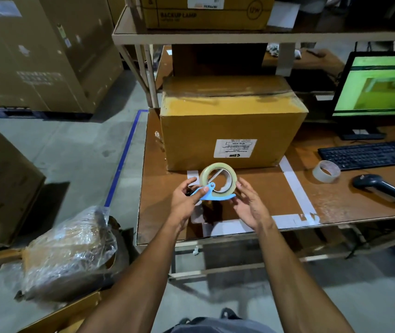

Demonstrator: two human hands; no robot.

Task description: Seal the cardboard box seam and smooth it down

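Blue-handled tape dispenser (212, 189) sat gripped in the left hand (185, 200), right hand (248, 203) open beside the roll, with the box (230, 121) straight ahead on the bench (311, 203).

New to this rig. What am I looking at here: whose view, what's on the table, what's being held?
There is no robot here: a head-worn camera looks down at a person's two bare hands. The left hand grips the blue handle of a tape dispenser loaded with clear tape; the right hand is open, its fingers at the roll. On the table stand a closed cardboard box, a spare tape roll, a keyboard, a barcode scanner and a monitor.
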